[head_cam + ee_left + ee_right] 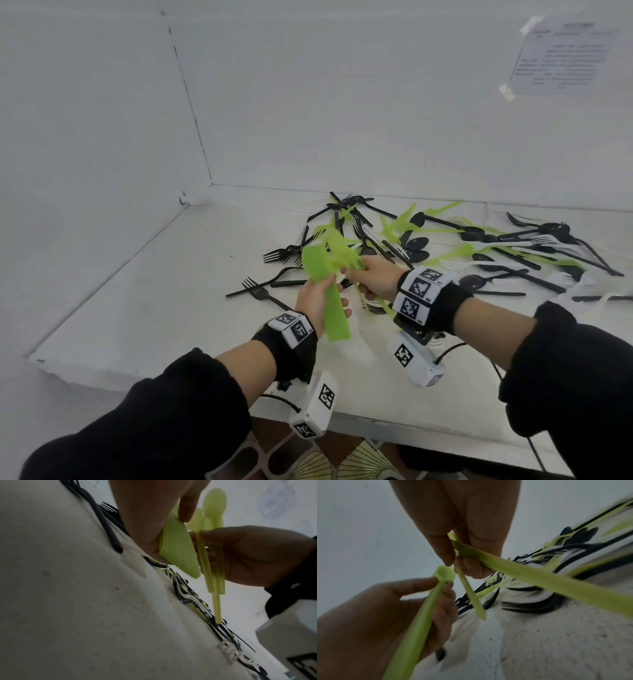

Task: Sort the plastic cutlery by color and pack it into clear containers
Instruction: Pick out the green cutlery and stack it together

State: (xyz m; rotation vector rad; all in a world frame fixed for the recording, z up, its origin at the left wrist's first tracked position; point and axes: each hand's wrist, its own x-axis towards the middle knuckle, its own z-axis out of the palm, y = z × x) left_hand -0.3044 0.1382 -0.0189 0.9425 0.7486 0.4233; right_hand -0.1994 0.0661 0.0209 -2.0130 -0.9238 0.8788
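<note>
Tabletop (154, 291) left bare; hands (317, 298) hold green spoons (329, 291).

The stack (328, 294) in the left hand (313, 298) is lime green, as are the spoons (211, 524) in the right hand (375, 277). Across the white surface (154, 291) lie black forks (260, 291), black spoons (416, 245), more lime green pieces (397, 222) and a few white forks (548, 240). The sleeves (565, 377) and wrist straps (448, 305) are black; the wrist blocks (419, 286) are white with black square-code patterns. The walls (308, 102) are white, with a white printed sheet (561, 58). The floor (342, 462) shows a cream fan pattern on brown.
</note>
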